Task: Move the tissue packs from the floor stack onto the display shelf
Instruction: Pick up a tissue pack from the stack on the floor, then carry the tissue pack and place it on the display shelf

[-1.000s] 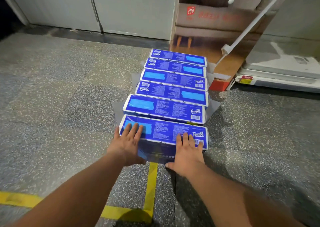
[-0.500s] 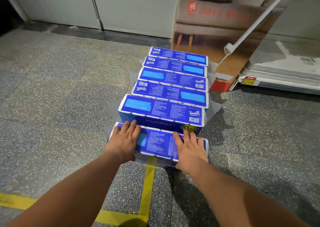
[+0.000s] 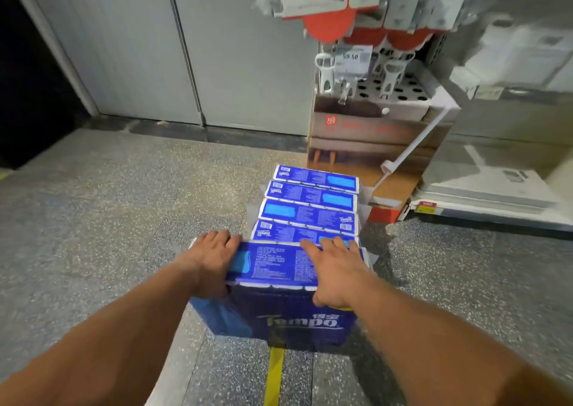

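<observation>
Speckled grey floor [image 3: 108, 219] carries a row of blue tissue packs [image 3: 310, 201] before a cardboard display stand [image 3: 366, 135]. Nearest the viewer, one blue tissue pack [image 3: 279, 281] is gripped at both ends and sits above a yellow floor line [image 3: 274, 374]. Left hand [image 3: 207, 260] and right hand [image 3: 335, 272] each curl over its top edge.

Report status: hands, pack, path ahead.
Left hand and right hand grip the near tissue pack, lifted. Four packs left in row. Cardboard display beyond.
</observation>
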A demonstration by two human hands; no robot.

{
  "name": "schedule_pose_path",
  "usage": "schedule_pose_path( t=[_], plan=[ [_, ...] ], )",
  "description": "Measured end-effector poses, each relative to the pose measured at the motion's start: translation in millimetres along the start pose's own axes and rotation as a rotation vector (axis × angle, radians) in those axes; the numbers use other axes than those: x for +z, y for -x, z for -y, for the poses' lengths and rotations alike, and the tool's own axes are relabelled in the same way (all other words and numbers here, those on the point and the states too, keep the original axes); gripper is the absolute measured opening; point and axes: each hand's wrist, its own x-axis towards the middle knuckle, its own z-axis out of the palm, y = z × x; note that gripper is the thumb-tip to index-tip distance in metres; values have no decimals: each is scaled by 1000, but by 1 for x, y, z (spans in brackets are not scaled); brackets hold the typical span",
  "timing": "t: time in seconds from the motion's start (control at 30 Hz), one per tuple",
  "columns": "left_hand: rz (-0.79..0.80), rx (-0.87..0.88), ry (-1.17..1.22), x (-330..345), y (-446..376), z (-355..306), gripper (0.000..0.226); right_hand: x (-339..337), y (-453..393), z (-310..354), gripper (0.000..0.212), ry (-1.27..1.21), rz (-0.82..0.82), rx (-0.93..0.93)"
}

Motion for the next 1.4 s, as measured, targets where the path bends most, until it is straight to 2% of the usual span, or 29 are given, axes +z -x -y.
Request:
schedule_pose_path(
  t=[0.13, 0.27, 0.47, 0.6, 0.73, 0.87, 1.07, 1.23, 1.4],
  plan=[
    [-55, -11, -23, -150, 43, 14, 109, -133, 43, -1, 116, -32, -48, 9],
    [-134, -46, 7, -293, 94, 26, 99, -275, 92, 0, 119, -39, -112, 2],
    [-172, -97, -62, -495, 166, 41, 119, -476, 165, -1, 117, -36, -193, -30],
    [-221, -96, -86, -609, 206, 48, 120, -581, 209, -6, 116, -10, -261, -50],
    [-314, -112, -41, -693, 243, 40, 110, -656, 240, -17, 115, -52, -373, -65],
    [-445, -149, -22, -732, 264, 29, 106, -696, 261, -27, 114, -32, -479, -88],
    [-598, -222, -55, -739, 272, 30, 111, -723, 251, -33, 112, 29, -591, -158],
    [-624, -285, 7, -739, 280, 54, 107, -748, 224, -17, 112, 62, -606, -230],
    [-618, -381, 18, -737, 286, 111, 102, -771, 175, 28, 113, 48, -606, -321]
  ],
)
